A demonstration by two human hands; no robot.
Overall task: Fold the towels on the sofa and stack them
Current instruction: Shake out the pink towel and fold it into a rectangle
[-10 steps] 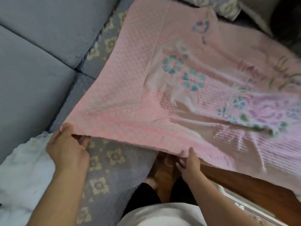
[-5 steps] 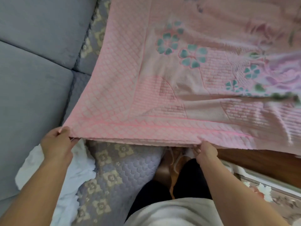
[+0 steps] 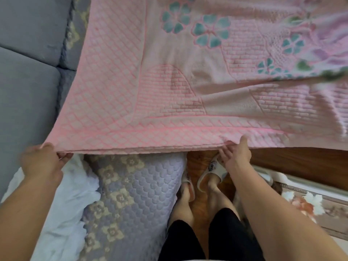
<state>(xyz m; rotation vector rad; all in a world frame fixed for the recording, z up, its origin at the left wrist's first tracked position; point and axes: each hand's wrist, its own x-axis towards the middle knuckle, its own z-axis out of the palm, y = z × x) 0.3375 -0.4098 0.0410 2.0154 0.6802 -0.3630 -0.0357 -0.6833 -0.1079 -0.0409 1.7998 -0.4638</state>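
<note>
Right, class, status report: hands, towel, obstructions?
Left hand and right hand pinch pink towel's near edge. Towel spread over sofa. White cloth beneath left hand.

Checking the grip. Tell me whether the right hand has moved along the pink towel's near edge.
Yes. The right hand slid rightward along the pink towel hem, away from the left hand.

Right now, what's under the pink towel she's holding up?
Below the pink towel's near edge show the quilted floral sofa cover, a white cloth by the left hand, and wooden floor past the right hand. Farther back, the towel hides what lies beneath.
</note>
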